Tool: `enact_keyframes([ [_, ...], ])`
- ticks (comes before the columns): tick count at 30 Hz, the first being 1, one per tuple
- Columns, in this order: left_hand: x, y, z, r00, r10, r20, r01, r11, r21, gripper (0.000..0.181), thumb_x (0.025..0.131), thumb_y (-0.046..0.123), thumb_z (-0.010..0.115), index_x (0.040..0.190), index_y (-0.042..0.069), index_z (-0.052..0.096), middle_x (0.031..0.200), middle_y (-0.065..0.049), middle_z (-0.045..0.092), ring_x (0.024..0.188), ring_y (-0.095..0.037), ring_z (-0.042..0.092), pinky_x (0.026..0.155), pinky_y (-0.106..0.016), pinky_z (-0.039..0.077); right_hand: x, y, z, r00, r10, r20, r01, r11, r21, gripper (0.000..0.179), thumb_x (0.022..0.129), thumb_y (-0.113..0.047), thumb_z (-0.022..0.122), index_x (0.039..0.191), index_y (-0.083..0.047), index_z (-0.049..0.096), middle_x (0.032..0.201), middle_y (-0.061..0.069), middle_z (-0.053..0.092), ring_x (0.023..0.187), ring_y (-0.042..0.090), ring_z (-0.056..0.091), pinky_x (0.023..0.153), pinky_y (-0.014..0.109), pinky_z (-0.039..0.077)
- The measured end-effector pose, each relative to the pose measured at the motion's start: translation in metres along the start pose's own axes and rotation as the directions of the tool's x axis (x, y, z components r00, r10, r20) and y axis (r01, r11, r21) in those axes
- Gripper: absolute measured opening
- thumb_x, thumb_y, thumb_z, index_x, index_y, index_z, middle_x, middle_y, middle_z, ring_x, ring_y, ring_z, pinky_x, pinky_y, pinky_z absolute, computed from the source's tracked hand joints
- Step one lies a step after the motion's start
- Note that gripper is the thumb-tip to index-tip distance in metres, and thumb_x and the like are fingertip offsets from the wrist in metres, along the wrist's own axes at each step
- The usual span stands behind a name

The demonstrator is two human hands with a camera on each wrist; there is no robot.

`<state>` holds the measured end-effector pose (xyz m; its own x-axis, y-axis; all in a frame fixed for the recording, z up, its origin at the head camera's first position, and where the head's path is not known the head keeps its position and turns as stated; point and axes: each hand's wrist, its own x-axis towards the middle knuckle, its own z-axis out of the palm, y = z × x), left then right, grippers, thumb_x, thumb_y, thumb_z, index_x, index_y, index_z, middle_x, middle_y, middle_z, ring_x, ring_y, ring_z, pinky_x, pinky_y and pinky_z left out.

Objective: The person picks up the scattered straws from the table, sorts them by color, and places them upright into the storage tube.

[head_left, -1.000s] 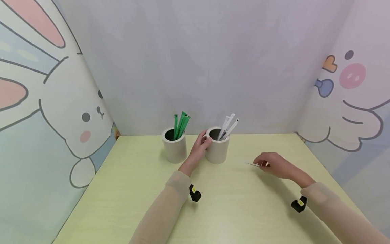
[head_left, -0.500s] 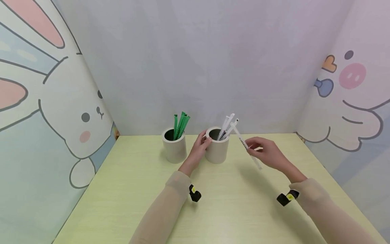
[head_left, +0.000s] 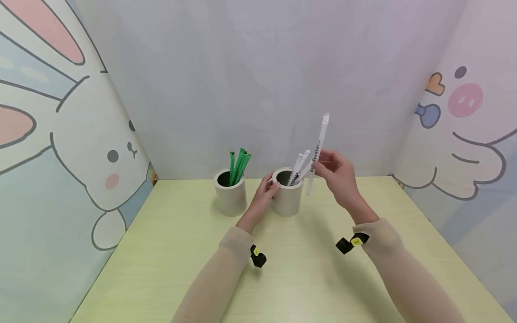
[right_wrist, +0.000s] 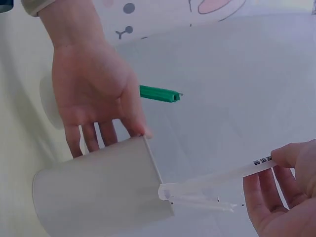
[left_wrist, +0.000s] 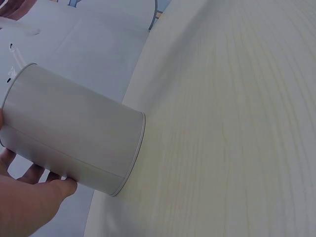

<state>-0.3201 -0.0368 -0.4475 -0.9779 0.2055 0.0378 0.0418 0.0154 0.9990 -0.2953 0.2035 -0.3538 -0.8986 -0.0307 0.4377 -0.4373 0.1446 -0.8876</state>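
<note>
My left hand (head_left: 261, 198) grips the left side of a light grey cylindrical cup (head_left: 286, 202), thumb by the rim, fingers partly hidden behind it. Several white wrapped straws (head_left: 298, 169) lean to the right in this cup, which stands on the table. My right hand (head_left: 340, 180) pinches another white wrapped straw (head_left: 322, 134) with dark print between thumb and fingers. This straw stands nearly upright, tilted slightly right at the top. Its lower end overlaps the cup's right side in the head view. In the right wrist view, the straw's near end (right_wrist: 170, 191) appears right at the cup's rim.
A second grey cup (head_left: 231, 200) stands just left of the held one, with several green sticks (head_left: 241, 168) in it. Behind the pale wooden table (head_left: 169, 251) rises a grey backdrop (head_left: 202, 89). Side panels (head_left: 113, 179) with cartoon animals flank it.
My right hand has lifted the white straw from low at the right, moved it up and left towards the cup and turned it upright. My left hand stays on the cup.
</note>
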Motion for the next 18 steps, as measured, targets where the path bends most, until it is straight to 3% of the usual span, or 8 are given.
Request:
enact_keyframes([
  [5,-0.001,0.001,0.000,1.000,-0.002,0.004,0.002,1.000,0.007,0.057,0.114,0.039,0.050,0.167,0.031,0.032,0.170,-0.007,0.036,0.158,-0.029,0.031,0.127,-0.055,0.033,0.015,-0.004,0.019,0.995,-0.012,-0.099,0.025,0.991,0.129,0.034,0.100,-0.010,0.075,0.134,-0.008,0.068,0.115,0.006,0.068,0.101,0.018,0.069,0.089,0.025,0.063],
  [10,-0.002,0.001,0.000,1.000,-0.006,0.004,0.006,1.000,0.006,0.058,0.114,0.040,0.051,0.167,0.032,0.031,0.171,-0.007,0.035,0.159,-0.028,0.031,0.128,-0.054,0.033,0.026,0.001,0.034,0.983,-0.001,-0.183,0.033,0.984,0.174,0.033,0.100,-0.006,0.074,0.132,-0.006,0.068,0.112,0.004,0.068,0.097,0.018,0.068,0.086,0.026,0.064],
  [18,-0.002,0.002,0.000,1.000,-0.003,0.005,0.003,1.000,0.003,0.058,0.113,0.040,0.052,0.167,0.031,0.032,0.170,-0.007,0.036,0.158,-0.028,0.032,0.128,-0.053,0.033,0.034,0.026,0.053,0.975,0.040,-0.220,0.010,0.975,0.221,0.037,0.099,-0.002,0.072,0.134,0.003,0.064,0.109,0.003,0.068,0.093,0.017,0.068,0.084,0.026,0.065],
])
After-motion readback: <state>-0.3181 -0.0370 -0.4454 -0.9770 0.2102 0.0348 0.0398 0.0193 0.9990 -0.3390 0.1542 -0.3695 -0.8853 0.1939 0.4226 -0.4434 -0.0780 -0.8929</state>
